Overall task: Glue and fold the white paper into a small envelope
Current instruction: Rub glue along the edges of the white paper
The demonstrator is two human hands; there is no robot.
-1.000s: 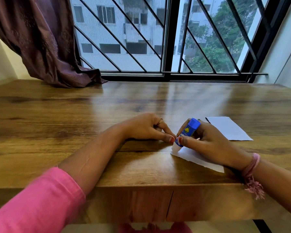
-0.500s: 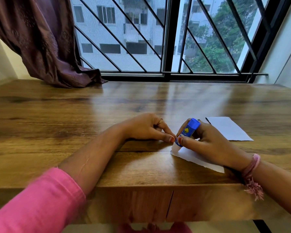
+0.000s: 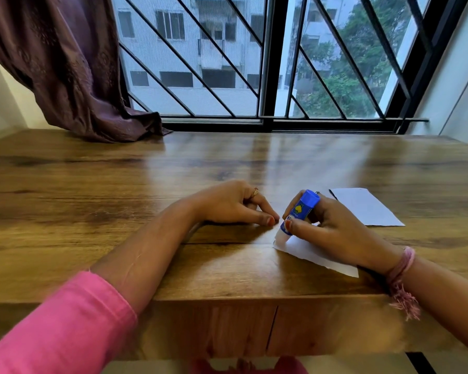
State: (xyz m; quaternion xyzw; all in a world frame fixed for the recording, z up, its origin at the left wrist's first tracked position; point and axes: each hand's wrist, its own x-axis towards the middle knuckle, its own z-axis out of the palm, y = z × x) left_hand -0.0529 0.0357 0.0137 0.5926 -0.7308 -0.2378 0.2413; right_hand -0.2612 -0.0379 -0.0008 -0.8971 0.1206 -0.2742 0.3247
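Observation:
A white paper (image 3: 311,253) lies on the wooden table (image 3: 119,211) near its front edge, mostly hidden under my right hand (image 3: 333,228). That hand grips a blue glue stick (image 3: 299,211), tilted, with its white tip down on the paper's left corner. My left hand (image 3: 233,205) rests on the table just left of the stick, its fingertips pressed down beside the paper's corner; whether they touch the paper I cannot tell.
A second white sheet (image 3: 362,206) lies flat to the right, behind my right hand. A purple curtain (image 3: 65,63) hangs onto the table's far left. A barred window (image 3: 254,63) runs along the back.
The glue stick's tip has slid a little down along the paper's left edge toward me. My left hand has stayed in place.

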